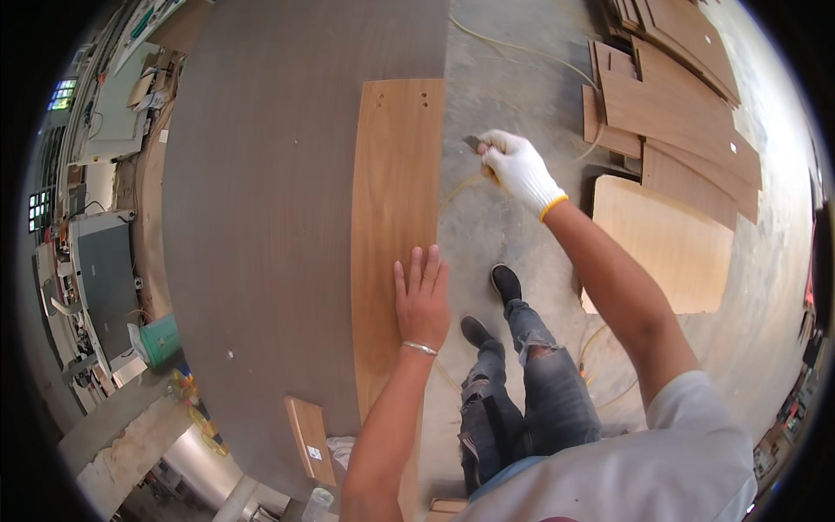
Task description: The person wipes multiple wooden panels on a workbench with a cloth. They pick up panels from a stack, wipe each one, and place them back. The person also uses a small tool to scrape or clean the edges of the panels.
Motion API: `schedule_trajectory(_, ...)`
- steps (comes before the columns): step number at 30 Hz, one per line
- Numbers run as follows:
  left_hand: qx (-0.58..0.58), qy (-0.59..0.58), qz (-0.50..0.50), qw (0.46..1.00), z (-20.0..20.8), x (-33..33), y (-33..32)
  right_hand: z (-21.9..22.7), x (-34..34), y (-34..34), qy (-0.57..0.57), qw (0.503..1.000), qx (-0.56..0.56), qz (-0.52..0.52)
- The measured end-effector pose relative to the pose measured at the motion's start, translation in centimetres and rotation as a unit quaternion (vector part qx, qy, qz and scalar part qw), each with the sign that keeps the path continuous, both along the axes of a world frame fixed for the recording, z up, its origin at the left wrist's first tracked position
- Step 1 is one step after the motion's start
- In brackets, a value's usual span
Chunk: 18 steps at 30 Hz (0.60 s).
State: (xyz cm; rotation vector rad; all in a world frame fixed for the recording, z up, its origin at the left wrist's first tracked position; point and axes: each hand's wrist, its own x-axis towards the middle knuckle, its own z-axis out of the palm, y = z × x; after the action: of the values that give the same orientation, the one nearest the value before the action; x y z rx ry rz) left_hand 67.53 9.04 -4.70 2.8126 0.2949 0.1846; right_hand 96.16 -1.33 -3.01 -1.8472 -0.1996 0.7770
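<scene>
A long light-brown wooden board (396, 183) lies along the right edge of a large grey-brown tabletop (261, 217). Several small holes show near its far end. My bare left hand (423, 300) rests flat on the board, fingers stretched out and slightly apart. In a white glove with a yellow cuff, my right hand (522, 172) is raised to the right of the board, apart from it. Its fingers are closed on a small dark flat piece (472, 142), whose exact kind I cannot make out.
A short wooden piece (310, 439) with a white label lies on the near part of the tabletop, beside a white cloth (341, 451) and a clear jar (317, 503). Stacked brown panels (670, 113) and a pale panel (661, 248) lie at right. A yellowish hose (531, 50) crosses the concrete floor.
</scene>
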Motion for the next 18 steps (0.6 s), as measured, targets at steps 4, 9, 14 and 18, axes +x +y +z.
schedule_trajectory(4, -0.015, -0.017, -0.027, 0.999, 0.3, -0.6, 0.6, 1.1, 6.2, 4.3, -0.047, 0.996, -0.055, 0.042)
schedule_trajectory(9, -0.093, -0.077, 0.059, 0.991, 1.5, -0.4, 0.4, 1.3, 11.4, 7.0, -0.164, 0.962, -0.18, 0.122)
schedule_trajectory(14, 0.023, -0.026, 0.216, 0.976, 1.0, -0.1, 0.2, 2.0, 12.0, 8.0, -0.271, 0.91, -0.232, 0.212)
schedule_trajectory(18, 0.032, -0.003, 0.207, 0.978, 1.0, -0.2, 0.2, 2.1, 12.4, 8.5, -0.31, 0.889, -0.231, 0.245)
